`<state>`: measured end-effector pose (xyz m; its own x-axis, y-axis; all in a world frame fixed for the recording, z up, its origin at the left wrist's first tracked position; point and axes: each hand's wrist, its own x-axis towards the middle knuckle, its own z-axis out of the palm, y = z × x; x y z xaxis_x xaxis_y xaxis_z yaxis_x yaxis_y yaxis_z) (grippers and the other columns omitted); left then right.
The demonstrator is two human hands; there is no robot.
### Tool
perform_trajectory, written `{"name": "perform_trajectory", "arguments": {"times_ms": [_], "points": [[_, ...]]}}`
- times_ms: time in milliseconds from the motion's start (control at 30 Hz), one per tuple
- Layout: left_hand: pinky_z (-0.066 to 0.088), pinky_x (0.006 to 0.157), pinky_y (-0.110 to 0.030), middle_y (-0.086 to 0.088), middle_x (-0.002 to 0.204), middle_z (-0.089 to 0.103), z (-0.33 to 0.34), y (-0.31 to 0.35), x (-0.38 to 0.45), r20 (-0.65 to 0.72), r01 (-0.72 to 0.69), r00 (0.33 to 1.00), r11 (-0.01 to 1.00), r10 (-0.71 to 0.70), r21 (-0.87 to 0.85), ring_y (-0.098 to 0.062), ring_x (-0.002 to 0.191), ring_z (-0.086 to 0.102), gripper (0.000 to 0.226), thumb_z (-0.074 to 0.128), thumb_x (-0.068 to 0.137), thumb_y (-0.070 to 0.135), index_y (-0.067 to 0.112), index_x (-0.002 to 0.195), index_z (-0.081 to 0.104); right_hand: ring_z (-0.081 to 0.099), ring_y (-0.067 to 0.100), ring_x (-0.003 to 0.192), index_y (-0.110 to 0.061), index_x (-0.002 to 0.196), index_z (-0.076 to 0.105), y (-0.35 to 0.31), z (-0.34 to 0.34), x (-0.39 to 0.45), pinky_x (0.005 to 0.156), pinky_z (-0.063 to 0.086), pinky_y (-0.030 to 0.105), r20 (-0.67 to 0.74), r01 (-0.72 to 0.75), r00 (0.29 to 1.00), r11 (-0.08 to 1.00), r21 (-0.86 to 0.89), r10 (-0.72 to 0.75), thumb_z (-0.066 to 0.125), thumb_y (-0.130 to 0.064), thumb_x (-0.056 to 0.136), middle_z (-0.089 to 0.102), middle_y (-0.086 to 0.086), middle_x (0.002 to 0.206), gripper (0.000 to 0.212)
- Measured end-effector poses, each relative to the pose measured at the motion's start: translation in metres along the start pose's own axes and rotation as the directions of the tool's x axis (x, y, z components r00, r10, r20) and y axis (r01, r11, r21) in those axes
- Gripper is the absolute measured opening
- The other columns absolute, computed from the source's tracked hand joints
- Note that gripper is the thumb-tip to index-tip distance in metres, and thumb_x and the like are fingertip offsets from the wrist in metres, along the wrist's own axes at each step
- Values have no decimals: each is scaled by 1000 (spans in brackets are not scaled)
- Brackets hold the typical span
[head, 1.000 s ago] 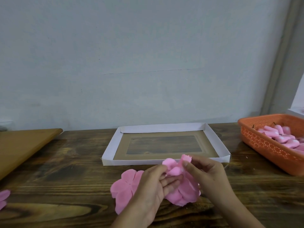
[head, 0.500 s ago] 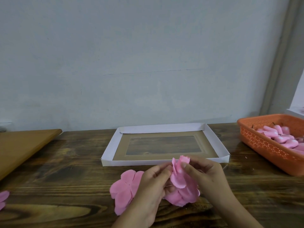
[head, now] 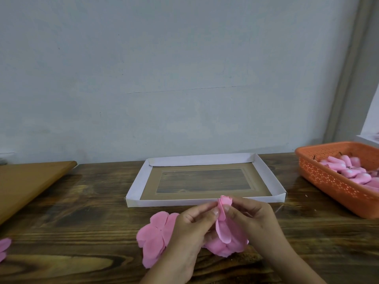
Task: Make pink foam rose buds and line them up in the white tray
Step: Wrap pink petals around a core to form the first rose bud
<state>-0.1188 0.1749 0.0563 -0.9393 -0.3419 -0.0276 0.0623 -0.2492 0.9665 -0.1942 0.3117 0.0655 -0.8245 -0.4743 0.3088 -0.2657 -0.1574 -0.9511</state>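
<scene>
A pink foam rose bud [head: 224, 217] stands upright between my two hands, just in front of the white tray [head: 135, 186]. My left hand [head: 191, 232] pinches the bud's wrapped petal from the left with thumb and forefinger. My right hand [head: 256, 221] pinches it from the right. Loose petals of the same piece hang below [head: 227, 245]. A flat pink foam petal cutout [head: 156, 236] lies on the table left of my left hand. The tray holds no buds.
An orange plastic basket [head: 332, 184] with several pink foam pieces stands at the right. A light wooden board [head: 26, 181] lies at the left. Another pink petal piece [head: 4, 248] sits at the left edge. The dark wooden table [head: 82, 212] meets a wall behind.
The petal has been folded and wrapped tighter round the bud's core, from spread out to narrow and upright. Both hands kept their place in front of the tray.
</scene>
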Motion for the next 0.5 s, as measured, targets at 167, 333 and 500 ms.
{"name": "perform_trajectory", "arguments": {"times_ms": [167,333,500], "points": [[58,86,-43,-7,107,79,-1,-1,0,-4,-25,1000,998,25,54,-25,105,75,44,78,70,39,23,111,80,75,12,84,-20,94,82,-1,1,0,69,56,21,20,12,1000,1000,-17,-11,70,-27,80,80,1,88,20],[60,86,-45,-7,108,79,-1,-2,0,-13,-22,1000,999,23,50,-25,104,75,44,77,69,42,26,110,80,74,11,84,-29,91,82,-3,2,-1,72,56,21,43,26,999,999,-18,-26,66,-25,85,80,0,89,17],[59,91,-47,-11,110,78,-2,-2,2,-4,18,1000,1000,-18,23,-28,107,74,21,71,92,24,24,111,79,72,10,91,-23,103,79,-1,-2,-2,77,56,20,102,16,995,994,-106,-5,61,-6,96,79,-3,96,26]]}}
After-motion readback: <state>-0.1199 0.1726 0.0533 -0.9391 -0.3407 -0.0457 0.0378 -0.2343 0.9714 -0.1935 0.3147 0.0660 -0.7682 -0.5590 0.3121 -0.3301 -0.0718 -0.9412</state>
